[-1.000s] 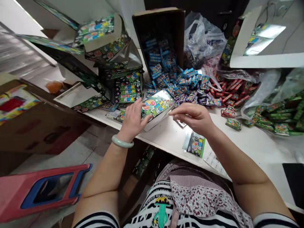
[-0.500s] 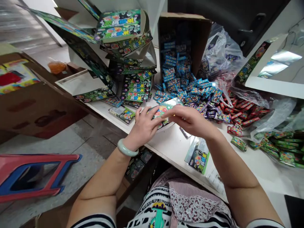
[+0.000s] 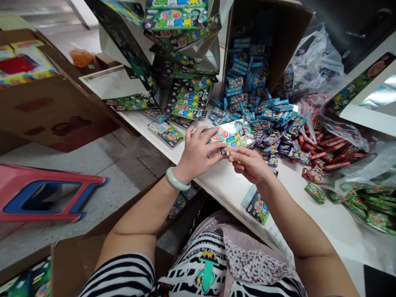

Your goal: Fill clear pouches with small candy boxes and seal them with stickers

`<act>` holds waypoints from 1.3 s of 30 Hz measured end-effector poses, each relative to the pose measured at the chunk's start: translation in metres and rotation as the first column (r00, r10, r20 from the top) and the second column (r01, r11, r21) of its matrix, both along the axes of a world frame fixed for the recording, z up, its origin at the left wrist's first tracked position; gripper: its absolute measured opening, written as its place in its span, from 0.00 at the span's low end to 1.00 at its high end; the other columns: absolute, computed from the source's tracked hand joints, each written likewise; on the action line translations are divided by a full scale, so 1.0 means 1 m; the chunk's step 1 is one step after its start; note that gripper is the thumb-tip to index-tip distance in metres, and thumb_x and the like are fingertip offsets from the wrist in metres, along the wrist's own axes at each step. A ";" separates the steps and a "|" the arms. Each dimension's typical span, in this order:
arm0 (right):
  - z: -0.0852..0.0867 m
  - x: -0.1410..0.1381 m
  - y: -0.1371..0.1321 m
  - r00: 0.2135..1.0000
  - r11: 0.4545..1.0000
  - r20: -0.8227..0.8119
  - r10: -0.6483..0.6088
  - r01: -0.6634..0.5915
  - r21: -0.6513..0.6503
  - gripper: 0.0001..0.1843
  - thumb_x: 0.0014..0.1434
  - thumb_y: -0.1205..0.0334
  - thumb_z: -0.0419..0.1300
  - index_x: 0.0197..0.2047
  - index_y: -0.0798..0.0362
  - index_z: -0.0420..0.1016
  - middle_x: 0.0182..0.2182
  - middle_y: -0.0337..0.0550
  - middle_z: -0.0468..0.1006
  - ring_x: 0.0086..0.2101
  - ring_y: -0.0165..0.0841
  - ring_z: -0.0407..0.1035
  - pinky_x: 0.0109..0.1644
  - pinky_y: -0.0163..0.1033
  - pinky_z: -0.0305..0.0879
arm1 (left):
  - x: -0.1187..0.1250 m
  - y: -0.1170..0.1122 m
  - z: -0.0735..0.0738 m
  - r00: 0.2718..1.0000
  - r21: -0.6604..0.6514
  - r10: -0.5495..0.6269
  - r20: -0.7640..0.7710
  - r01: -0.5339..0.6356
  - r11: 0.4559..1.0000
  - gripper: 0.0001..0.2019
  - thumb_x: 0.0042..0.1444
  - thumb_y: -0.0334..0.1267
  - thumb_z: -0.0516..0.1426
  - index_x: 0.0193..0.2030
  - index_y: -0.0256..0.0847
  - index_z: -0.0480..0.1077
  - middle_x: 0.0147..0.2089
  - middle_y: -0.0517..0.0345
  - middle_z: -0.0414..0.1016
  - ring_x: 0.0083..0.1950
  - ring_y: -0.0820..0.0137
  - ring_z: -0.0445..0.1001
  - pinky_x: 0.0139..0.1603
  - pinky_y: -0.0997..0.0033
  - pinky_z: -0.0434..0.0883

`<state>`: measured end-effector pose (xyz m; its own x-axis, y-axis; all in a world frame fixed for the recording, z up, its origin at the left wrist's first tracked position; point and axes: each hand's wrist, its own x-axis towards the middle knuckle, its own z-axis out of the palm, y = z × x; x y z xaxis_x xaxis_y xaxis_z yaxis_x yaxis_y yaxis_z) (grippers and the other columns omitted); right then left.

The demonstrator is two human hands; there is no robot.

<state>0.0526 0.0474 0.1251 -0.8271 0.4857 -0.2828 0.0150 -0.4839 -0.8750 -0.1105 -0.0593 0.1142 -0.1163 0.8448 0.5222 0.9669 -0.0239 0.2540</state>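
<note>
A printed green-and-black candy box point(image 3: 236, 131) lies on the white table in front of me. My left hand point(image 3: 202, 150), with a pale bangle at the wrist, grips its left end, the fingers laid across the top. At the box's near edge, my right hand point(image 3: 250, 163) is closed in a pinch on a small shiny bit that I cannot make out. Purple candy packets point(image 3: 274, 144) lie close by the box's right end. To the left of the box is a flat printed pack point(image 3: 167, 133); another pack point(image 3: 256, 204) lies near the table's front edge.
Blue candy packets point(image 3: 247, 93) spill from a carton point(image 3: 291, 37) at the back. Red packets point(image 3: 328, 150) and green packets point(image 3: 371, 202) lie rightward. Printed display boxes point(image 3: 185, 97) are stacked at the left back. A red-and-blue stool point(image 3: 55, 177) stands on the floor.
My right hand has moved from over the box to its near edge, now pinching there. More of the box's top shows. The whole view has shifted.
</note>
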 end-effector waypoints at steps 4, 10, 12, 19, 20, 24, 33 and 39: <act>-0.005 0.004 0.001 0.999 1.000 0.042 -0.021 0.021 -0.005 0.21 0.37 0.52 0.76 0.35 0.52 0.81 0.23 0.33 0.72 0.19 0.19 0.48 0.22 0.30 0.42 | 0.004 -0.002 0.000 1.000 -0.010 0.010 0.010 -0.009 1.000 0.12 0.65 0.47 0.54 0.48 0.55 0.79 0.65 0.56 0.70 0.65 0.53 0.62 0.65 0.40 0.53; -0.013 0.007 -0.003 0.999 0.995 0.047 0.011 -0.007 -0.097 0.21 0.37 0.55 0.76 0.36 0.52 0.81 0.24 0.32 0.73 0.19 0.18 0.48 0.22 0.30 0.42 | 0.004 -0.001 -0.002 1.000 -0.011 0.019 0.006 -0.019 1.000 0.12 0.65 0.44 0.54 0.46 0.57 0.79 0.65 0.58 0.70 0.65 0.54 0.62 0.65 0.40 0.54; -0.017 0.008 -0.006 0.997 0.990 0.058 0.049 -0.041 -0.133 0.22 0.36 0.54 0.77 0.35 0.52 0.81 0.24 0.32 0.73 0.19 0.18 0.47 0.21 0.30 0.41 | 0.003 -0.001 -0.003 1.000 -0.009 0.022 -0.001 -0.022 1.000 0.12 0.65 0.45 0.54 0.46 0.56 0.79 0.65 0.58 0.70 0.65 0.55 0.62 0.65 0.40 0.54; -0.019 0.034 -0.006 0.989 0.973 0.133 -0.063 0.031 0.227 0.15 0.45 0.52 0.71 0.34 0.51 0.79 0.23 0.33 0.73 0.18 0.21 0.53 0.22 0.32 0.49 | -0.008 0.004 -0.003 1.000 -0.015 0.010 -0.005 -0.010 1.000 0.19 0.56 0.59 0.60 0.48 0.53 0.79 0.65 0.54 0.70 0.65 0.51 0.62 0.66 0.42 0.53; -0.016 0.040 -0.005 0.985 0.934 0.132 -0.115 0.062 0.351 0.13 0.47 0.53 0.69 0.34 0.51 0.79 0.23 0.34 0.73 0.19 0.22 0.56 0.23 0.33 0.51 | -0.009 0.005 -0.003 1.000 -0.018 0.016 -0.006 -0.016 1.000 0.20 0.56 0.60 0.60 0.48 0.52 0.78 0.65 0.54 0.71 0.65 0.51 0.62 0.65 0.43 0.54; 0.005 0.049 -0.004 0.974 0.681 0.006 -0.225 0.152 0.716 0.10 0.56 0.57 0.64 0.41 0.49 0.82 0.29 0.39 0.78 0.28 0.29 0.67 0.32 0.38 0.63 | -0.012 0.008 -0.003 0.999 -0.018 0.045 -0.010 -0.045 0.999 0.26 0.56 0.62 0.58 0.54 0.48 0.74 0.64 0.50 0.72 0.65 0.51 0.63 0.64 0.46 0.56; 0.004 -0.007 0.019 0.967 0.544 -0.216 -0.136 0.255 0.799 0.29 0.61 0.58 0.59 0.66 0.43 0.64 0.33 0.38 0.79 0.30 0.31 0.70 0.37 0.40 0.69 | -0.002 0.005 -0.006 0.999 0.068 0.045 0.022 -0.046 0.997 0.25 0.55 0.58 0.62 0.49 0.41 0.69 0.62 0.45 0.72 0.64 0.49 0.66 0.64 0.46 0.57; -0.006 -0.023 0.029 0.983 0.573 0.016 -0.184 0.094 0.814 0.29 0.55 0.64 0.60 0.61 0.50 0.63 0.26 0.34 0.76 0.28 0.32 0.71 0.36 0.39 0.67 | 0.000 0.003 -0.010 0.999 0.127 0.039 0.036 -0.044 0.991 0.22 0.55 0.54 0.63 0.47 0.41 0.66 0.62 0.40 0.70 0.63 0.51 0.68 0.63 0.46 0.59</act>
